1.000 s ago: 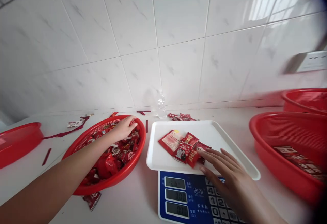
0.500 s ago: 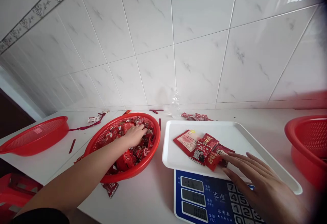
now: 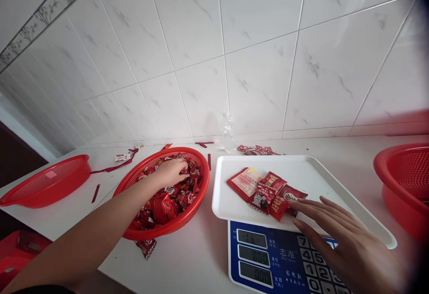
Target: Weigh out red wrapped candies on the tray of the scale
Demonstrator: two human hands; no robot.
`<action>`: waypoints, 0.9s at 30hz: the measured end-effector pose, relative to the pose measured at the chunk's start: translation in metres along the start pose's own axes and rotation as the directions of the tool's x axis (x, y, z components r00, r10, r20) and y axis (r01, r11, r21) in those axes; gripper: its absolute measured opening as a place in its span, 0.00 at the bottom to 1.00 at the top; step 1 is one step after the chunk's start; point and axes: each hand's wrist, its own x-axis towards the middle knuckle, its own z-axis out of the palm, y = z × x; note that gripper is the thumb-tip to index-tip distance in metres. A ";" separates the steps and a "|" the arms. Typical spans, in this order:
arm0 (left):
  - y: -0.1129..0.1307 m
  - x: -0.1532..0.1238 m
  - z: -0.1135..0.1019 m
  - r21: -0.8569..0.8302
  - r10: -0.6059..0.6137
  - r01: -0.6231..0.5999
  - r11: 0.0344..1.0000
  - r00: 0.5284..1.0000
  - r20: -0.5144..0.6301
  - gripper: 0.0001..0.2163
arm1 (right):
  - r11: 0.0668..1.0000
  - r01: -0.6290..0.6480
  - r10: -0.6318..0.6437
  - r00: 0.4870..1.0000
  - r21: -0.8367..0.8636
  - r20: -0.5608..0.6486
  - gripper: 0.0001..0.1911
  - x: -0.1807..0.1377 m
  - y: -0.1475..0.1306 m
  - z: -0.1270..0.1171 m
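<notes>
My left hand (image 3: pixel 171 171) is inside the red basket (image 3: pixel 205 184) on the left, over a heap of small red snack packets (image 3: pixel 187 199). Its fingers are curled down together among the packets, and whatever they grip is hidden. My right hand (image 3: pixel 338 229) is open and stretched out over the near edge of the white tray (image 3: pixel 311 175). Its fingertips touch a red packet (image 3: pixel 279 205) at the edge of a small overlapping group. A flat red pouch (image 3: pixel 246 182) with a pale label lies in that group. The tray rests on a blue digital scale (image 3: pixel 284 262).
Other red baskets stand at the far left (image 3: pixel 63 184) and right (image 3: pixel 392 186). Behind the tray are a clear plastic bottle (image 3: pixel 229 135) and loose packets (image 3: pixel 256 150). One packet (image 3: pixel 146 247) lies below the left basket. A tiled wall (image 3: pixel 254 84) rises behind the counter.
My left hand has shifted slightly left and up within the basket, its fingers more curled. My right hand stays at the packets on the tray. The view has moved slightly.
</notes>
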 end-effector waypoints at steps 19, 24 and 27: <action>0.036 -0.019 -0.050 -0.549 -0.133 0.059 0.834 0.986 -0.097 0.08 | 0.993 -0.085 0.085 0.996 0.083 -0.001 0.14 0.004 -0.006 -0.007; 0.082 -0.036 -0.046 -0.933 0.023 0.050 0.357 0.998 0.062 0.10 | 0.975 -0.153 0.149 0.988 0.164 0.034 0.14 0.008 -0.015 -0.016; 0.110 -0.044 -0.041 -0.983 0.147 0.066 0.173 0.985 0.092 0.10 | 0.964 -0.136 0.127 0.991 0.229 0.051 0.17 0.010 -0.020 -0.018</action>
